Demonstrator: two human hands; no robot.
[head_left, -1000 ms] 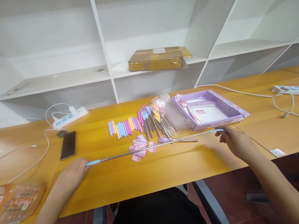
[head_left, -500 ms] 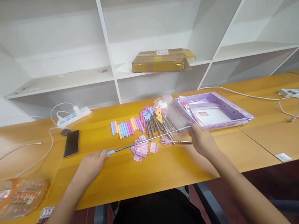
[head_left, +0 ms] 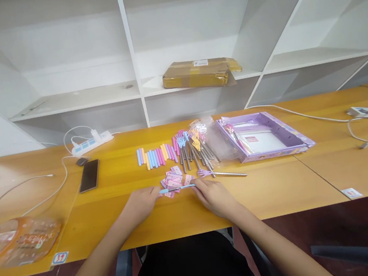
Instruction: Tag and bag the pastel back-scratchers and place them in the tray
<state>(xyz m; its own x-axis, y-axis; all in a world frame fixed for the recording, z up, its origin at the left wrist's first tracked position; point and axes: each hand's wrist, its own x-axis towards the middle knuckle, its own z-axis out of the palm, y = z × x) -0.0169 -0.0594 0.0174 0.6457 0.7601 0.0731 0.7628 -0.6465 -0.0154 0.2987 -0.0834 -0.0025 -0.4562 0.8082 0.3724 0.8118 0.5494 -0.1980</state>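
Note:
A short blue-ended metal rod [head_left: 174,188] spans the gap between my two hands, over a pile of pink cards [head_left: 172,179]. My left hand [head_left: 144,202] is closed on its left blue end, and my right hand [head_left: 211,194] pinches the blue end on the right. Behind the cards lies a row of coloured tubes [head_left: 154,158]. Several metal rods with small hand-shaped heads [head_left: 195,144] are heaped to the right of the tubes. One rod with a purple hand-shaped head [head_left: 227,174] lies apart, beyond my right hand.
An open purple box [head_left: 274,151] with packaged items stands at the right, beside a clear plastic bag [head_left: 220,144]. On the left are a phone [head_left: 89,176], a power strip [head_left: 92,143] and an orange transparent bag [head_left: 31,239]. A taped carton [head_left: 199,73] rests on the shelf.
Both hands have come together, and the long rod between them has collapsed to a short length. The separate purple-headed rod now shows whole.

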